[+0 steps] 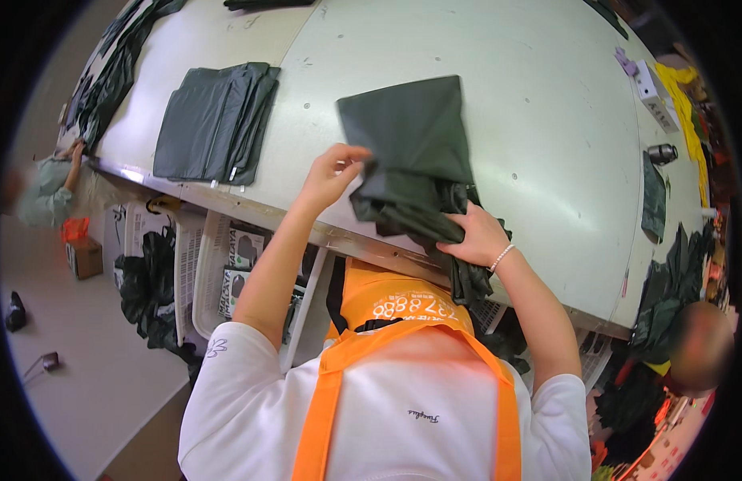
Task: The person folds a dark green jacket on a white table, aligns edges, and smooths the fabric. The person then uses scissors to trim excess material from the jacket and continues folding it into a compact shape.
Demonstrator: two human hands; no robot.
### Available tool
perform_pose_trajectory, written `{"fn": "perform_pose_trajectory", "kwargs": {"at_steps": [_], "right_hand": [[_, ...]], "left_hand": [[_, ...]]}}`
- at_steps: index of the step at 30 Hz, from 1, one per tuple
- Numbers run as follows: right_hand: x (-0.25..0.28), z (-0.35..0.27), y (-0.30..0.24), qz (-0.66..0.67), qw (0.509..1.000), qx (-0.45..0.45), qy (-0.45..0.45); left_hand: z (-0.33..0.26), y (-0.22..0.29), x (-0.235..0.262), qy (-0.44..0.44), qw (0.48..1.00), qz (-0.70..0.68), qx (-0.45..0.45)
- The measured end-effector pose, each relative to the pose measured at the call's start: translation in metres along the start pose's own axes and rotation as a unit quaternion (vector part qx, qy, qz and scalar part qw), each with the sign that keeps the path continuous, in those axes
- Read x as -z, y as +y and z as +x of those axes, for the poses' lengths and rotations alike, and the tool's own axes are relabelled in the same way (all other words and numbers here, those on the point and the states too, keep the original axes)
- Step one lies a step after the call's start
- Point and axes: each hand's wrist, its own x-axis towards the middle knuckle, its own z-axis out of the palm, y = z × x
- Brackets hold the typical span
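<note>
A thin, dark green piece of cloth (415,132) lies in front of me at the table's near edge. Its far part is spread flat, while the near part is bunched and hangs over the edge. My right hand (477,234) is closed around the gathered folds on the right. At the cloth's left edge, my left hand (335,172) has its fingers curled, with thumb and forefinger pinching at the border; the exact grip is partly blurred. To the left lies a stack of folded dark green cloths (215,124), apart from my hands.
The pale metal table (547,144) curves around me. Below its edge stand white plastic baskets (204,289) with packages and dark cloth. A white box (655,96), a dark cylindrical object (662,154) and more dark cloth (671,276) are at right. Another person (50,188) works at far left.
</note>
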Motion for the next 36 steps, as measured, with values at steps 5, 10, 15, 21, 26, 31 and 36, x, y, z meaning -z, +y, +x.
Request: {"fn": "perform_pose_trajectory", "kwargs": {"at_steps": [5, 10, 15, 21, 26, 31, 36], "right_hand": [[0.009, 0.016, 0.001, 0.035, 0.994, -0.103, 0.005], [0.027, 0.015, -0.001, -0.029, 0.994, -0.101, -0.006], [0.034, 0.013, 0.011, -0.068, 0.990, -0.119, 0.027], [0.025, 0.021, 0.007, -0.093, 0.989, -0.066, 0.096], [-0.006, 0.022, 0.006, -0.111, 0.962, 0.096, 0.232], [0.000, 0.014, -0.025, -0.217, 0.959, 0.074, 0.167], [-0.046, 0.028, 0.012, 0.053, 0.936, 0.172, 0.304]], "left_hand": [[-0.042, -0.011, -0.051, 0.000, 0.987, 0.070, 0.143], [-0.013, -0.009, -0.056, 0.088, 0.976, 0.138, 0.145], [-0.039, 0.026, -0.093, 0.030, 0.931, 0.318, -0.175], [-0.049, 0.068, -0.139, -0.385, 0.844, 0.370, -0.049], [0.047, 0.120, -0.153, -0.020, 0.879, 0.446, -0.167], [0.084, 0.100, -0.162, -0.161, 0.816, 0.551, -0.064], [-0.011, 0.085, -0.186, -0.180, 0.845, 0.402, -0.304]]}}
